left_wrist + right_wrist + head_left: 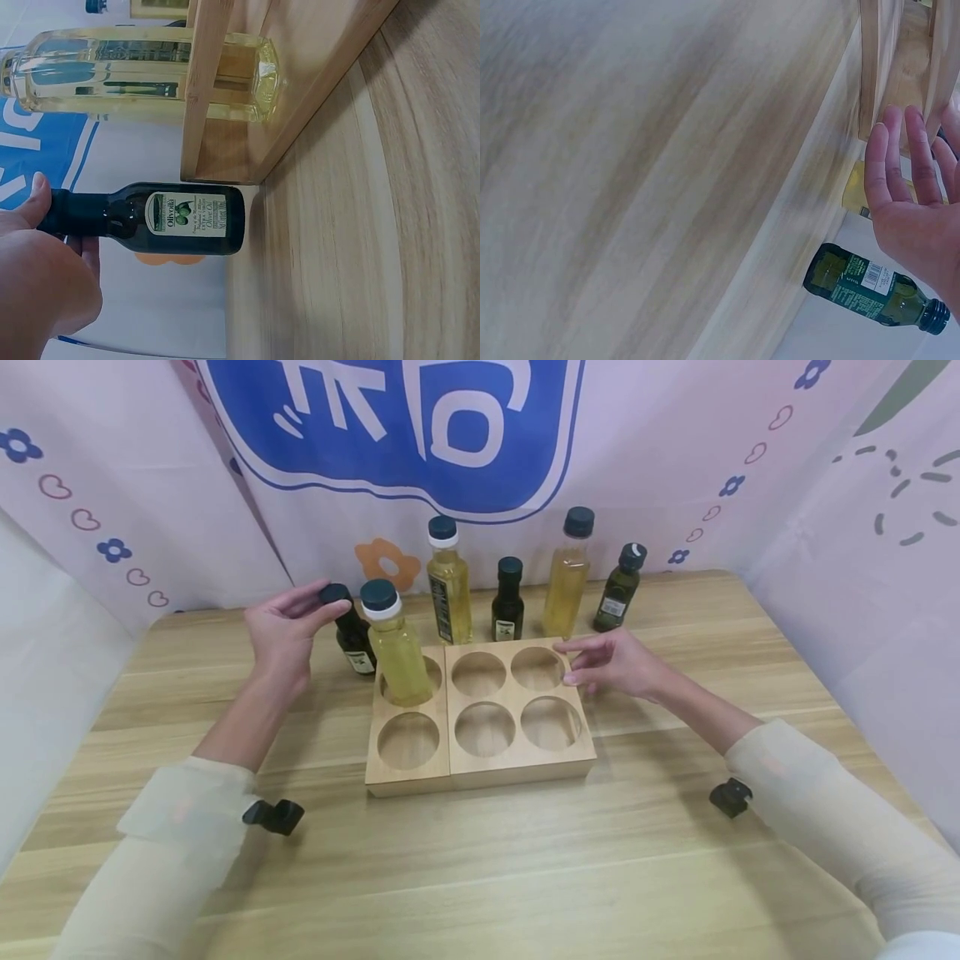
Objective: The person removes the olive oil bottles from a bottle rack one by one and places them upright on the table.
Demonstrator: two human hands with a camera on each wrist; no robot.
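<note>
My left hand (281, 631) pinches the dark cap of a small dark olive oil bottle (180, 219) between thumb and fingers. The bottle is upright, left of the wooden bottle rack (480, 764); whether its base touches the table, I cannot tell. A taller clear bottle of yellow oil (401, 660) stands in the rack's back left hole. My right hand (618, 664) is at the rack's back right corner, fingertips touching its side. In the right wrist view its fingers (922, 169) are loosely extended and hold nothing.
Behind the rack stand two tall yellow oil bottles (450, 593) (567, 589), a small dark bottle (508, 603) and a small green bottle (618, 592). A printed cloth (637, 460) hangs at the back edge of the wooden table (480, 877).
</note>
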